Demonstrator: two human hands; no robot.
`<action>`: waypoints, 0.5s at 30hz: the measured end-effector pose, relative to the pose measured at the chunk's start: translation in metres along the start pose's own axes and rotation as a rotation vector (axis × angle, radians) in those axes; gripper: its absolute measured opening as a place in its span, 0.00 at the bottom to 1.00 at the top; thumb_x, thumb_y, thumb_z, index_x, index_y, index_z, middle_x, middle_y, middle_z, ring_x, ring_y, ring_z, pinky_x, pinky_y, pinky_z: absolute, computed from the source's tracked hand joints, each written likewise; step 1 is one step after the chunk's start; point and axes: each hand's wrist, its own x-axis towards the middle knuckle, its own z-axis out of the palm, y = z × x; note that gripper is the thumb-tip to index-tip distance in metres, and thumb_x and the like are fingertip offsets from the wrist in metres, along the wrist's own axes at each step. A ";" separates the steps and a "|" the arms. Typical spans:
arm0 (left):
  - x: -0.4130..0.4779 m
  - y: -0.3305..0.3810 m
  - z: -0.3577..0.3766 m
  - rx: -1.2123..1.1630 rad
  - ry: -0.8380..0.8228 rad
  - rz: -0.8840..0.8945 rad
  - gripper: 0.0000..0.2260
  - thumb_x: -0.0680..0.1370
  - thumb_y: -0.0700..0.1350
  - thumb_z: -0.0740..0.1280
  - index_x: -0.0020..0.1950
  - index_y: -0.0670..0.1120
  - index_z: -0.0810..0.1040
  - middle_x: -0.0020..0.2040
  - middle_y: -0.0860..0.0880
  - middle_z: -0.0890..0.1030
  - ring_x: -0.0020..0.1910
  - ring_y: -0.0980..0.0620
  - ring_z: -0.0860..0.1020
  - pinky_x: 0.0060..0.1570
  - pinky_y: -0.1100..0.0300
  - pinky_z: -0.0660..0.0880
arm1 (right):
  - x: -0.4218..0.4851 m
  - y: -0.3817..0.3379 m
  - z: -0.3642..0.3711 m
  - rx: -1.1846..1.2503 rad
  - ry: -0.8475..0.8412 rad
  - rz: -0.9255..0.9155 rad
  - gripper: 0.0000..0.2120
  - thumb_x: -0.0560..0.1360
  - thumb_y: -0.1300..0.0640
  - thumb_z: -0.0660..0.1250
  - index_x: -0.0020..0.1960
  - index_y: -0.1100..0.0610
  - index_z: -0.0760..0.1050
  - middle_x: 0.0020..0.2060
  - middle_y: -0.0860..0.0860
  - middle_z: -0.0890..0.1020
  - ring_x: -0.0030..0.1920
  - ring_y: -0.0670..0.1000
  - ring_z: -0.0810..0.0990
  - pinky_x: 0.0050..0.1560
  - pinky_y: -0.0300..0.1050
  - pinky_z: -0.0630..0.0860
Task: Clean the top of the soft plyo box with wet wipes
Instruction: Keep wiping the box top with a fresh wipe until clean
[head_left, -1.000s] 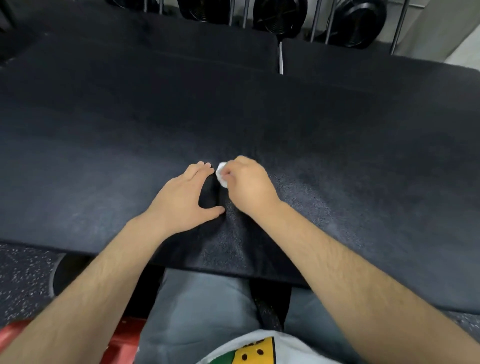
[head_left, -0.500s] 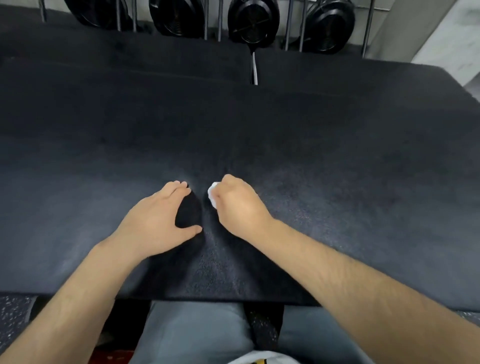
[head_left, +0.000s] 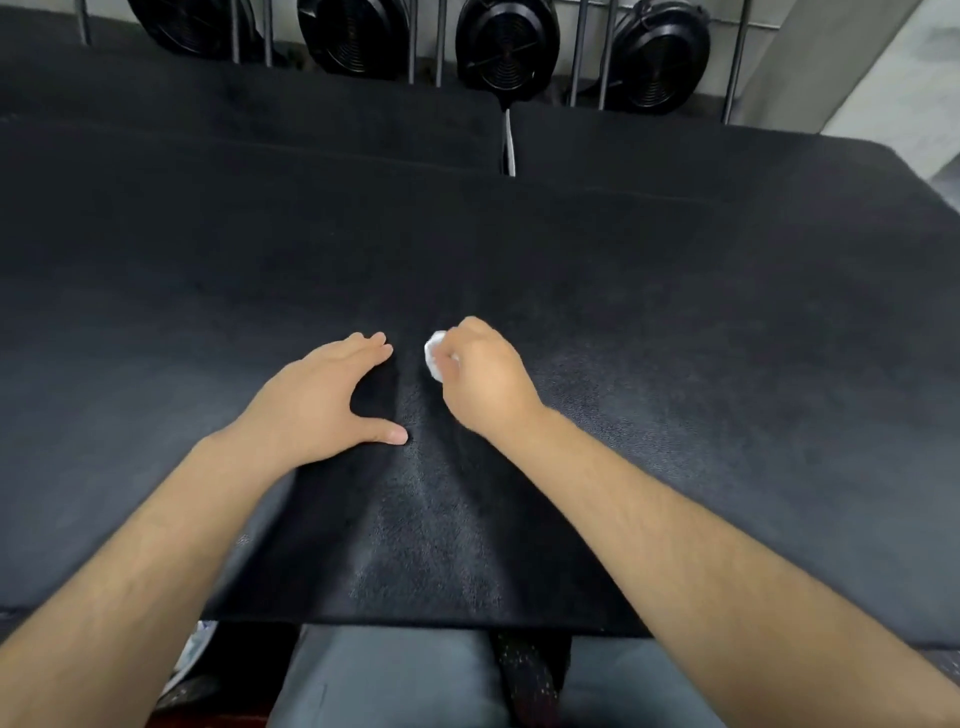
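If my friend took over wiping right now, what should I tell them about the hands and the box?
Left hand: rests flat on the plyo box top, fingers spread, holding nothing.
Right hand: pinches a balled white wet wipe against the top, near the front middle.
Done: the patch around the hands shows faint streaks, so it looks wiped; hard to be sure.
Left: probably the far half and both sides.
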 end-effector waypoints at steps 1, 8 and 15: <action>0.000 -0.001 0.000 -0.013 -0.003 0.001 0.48 0.66 0.69 0.73 0.80 0.56 0.57 0.80 0.63 0.53 0.79 0.61 0.50 0.76 0.54 0.57 | 0.010 -0.004 0.001 0.010 0.000 0.035 0.12 0.67 0.72 0.58 0.34 0.56 0.70 0.41 0.52 0.72 0.37 0.56 0.74 0.33 0.50 0.72; 0.003 -0.003 0.003 -0.046 0.026 -0.011 0.48 0.65 0.68 0.75 0.80 0.58 0.57 0.79 0.63 0.53 0.78 0.62 0.50 0.76 0.56 0.58 | 0.014 -0.024 0.007 -0.042 -0.052 -0.147 0.17 0.67 0.73 0.59 0.33 0.51 0.63 0.40 0.51 0.70 0.37 0.52 0.70 0.36 0.43 0.61; 0.001 -0.004 0.006 -0.069 0.047 -0.009 0.47 0.66 0.67 0.75 0.80 0.58 0.57 0.79 0.64 0.53 0.78 0.63 0.49 0.76 0.55 0.57 | 0.034 -0.022 0.011 -0.031 0.017 -0.022 0.16 0.69 0.71 0.59 0.32 0.52 0.63 0.40 0.53 0.71 0.36 0.55 0.72 0.33 0.48 0.68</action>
